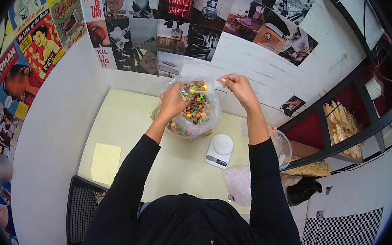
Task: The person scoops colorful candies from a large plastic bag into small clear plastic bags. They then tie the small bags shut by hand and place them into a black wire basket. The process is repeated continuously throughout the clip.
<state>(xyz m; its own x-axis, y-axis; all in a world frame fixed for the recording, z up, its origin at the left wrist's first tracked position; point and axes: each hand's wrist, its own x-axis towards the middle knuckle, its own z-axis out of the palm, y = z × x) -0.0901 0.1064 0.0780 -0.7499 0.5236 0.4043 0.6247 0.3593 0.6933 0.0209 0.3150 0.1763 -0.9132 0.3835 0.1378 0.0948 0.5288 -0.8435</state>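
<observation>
I see monochrome photo prints [171, 33] and bright posters [41, 41] crowding the white walls [251, 69]; a cream surface [169, 171] meets them, with a black mesh chair [78, 210] near and dark shelving [368, 106] right.

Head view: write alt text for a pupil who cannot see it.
The right hand holds a pale scoop over a plastic bag of multicoloured pieces, the left hand at its opening; a white scale sits nearby on the table.

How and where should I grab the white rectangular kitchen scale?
The white rectangular kitchen scale is probably best gripped by its long sides, from the near end with the display panel: it lies flat, with the round white platform toward its far end.
</observation>
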